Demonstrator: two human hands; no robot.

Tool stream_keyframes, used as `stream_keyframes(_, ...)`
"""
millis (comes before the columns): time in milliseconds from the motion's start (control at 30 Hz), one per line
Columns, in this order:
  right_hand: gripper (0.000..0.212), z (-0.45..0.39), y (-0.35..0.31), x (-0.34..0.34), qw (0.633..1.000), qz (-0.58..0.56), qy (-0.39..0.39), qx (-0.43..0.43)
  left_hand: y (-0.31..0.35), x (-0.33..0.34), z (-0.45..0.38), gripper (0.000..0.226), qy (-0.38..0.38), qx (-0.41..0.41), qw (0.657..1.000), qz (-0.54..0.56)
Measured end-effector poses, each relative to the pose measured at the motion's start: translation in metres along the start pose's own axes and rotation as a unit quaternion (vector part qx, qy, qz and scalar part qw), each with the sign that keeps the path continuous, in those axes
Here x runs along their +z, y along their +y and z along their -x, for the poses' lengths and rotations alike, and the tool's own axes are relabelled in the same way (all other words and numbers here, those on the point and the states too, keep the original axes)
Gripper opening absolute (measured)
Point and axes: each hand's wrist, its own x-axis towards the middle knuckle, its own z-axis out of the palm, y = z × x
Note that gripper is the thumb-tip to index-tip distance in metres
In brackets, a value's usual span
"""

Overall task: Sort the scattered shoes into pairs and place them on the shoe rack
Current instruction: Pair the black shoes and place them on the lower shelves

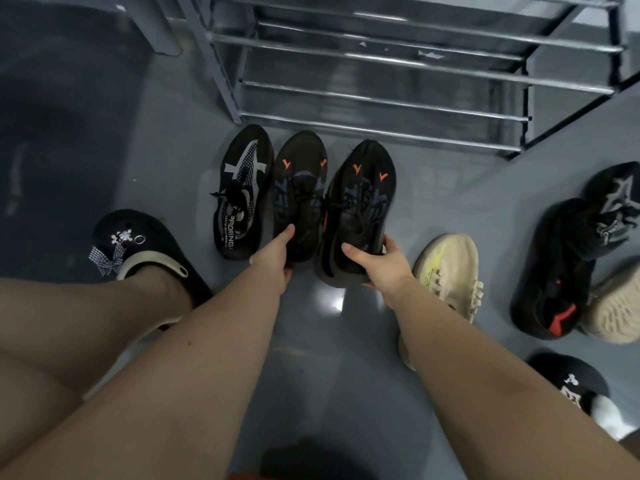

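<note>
Left hand [273, 261]: fingers clenched on heel of left orange-marked shoe [300, 195].
Right hand [384, 263]: right orange-marked shoe [360, 209] gripped at heel.
Pair position: held side by side, before shoe rack [381, 105].
Adjacent: white-striped shoe [242, 188] noted left, on floor [311, 358].

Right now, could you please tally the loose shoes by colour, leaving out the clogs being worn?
Black with orange marks: 2, one in each hand
Other black sneakers: 3
Beige sneakers: 2
Total: 7
</note>
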Motion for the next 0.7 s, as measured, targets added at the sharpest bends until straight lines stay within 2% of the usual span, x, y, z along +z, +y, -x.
stream_keyframes(33,0.054,0.001,0.000,-0.001,1.000,-0.010,0.006,0.006,0.001,0.002,0.011,0.108,-0.011,0.006,1.000,-0.002)
stream_keyframes(133,0.052,0.004,-0.002,-0.004,0.999,-0.034,0.021,0.031,0.006,0.005,0.038,0.058,-0.038,0.032,0.999,-0.022)
stream_keyframes(167,0.054,0.006,-0.002,-0.004,0.998,-0.046,0.020,0.036,0.005,0.005,0.040,0.053,-0.047,0.037,0.998,-0.034)
stream_keyframes(333,0.046,0.023,-0.014,-0.008,0.996,-0.088,-0.009,0.034,0.007,-0.001,0.060,0.052,-0.109,0.060,0.990,-0.072)
stream_keyframes(467,0.042,0.041,-0.017,-0.011,0.993,-0.108,-0.024,0.038,-0.005,-0.012,0.079,0.048,-0.155,0.076,0.983,-0.058)
stream_keyframes(567,0.041,0.060,-0.013,-0.016,0.993,-0.108,-0.044,0.032,-0.019,-0.032,0.092,0.051,-0.164,0.080,0.981,-0.068)
stream_keyframes(700,0.038,0.088,-0.013,-0.021,0.988,-0.132,-0.076,0.011,-0.033,-0.054,0.116,0.036,-0.188,0.101,0.974,-0.074)
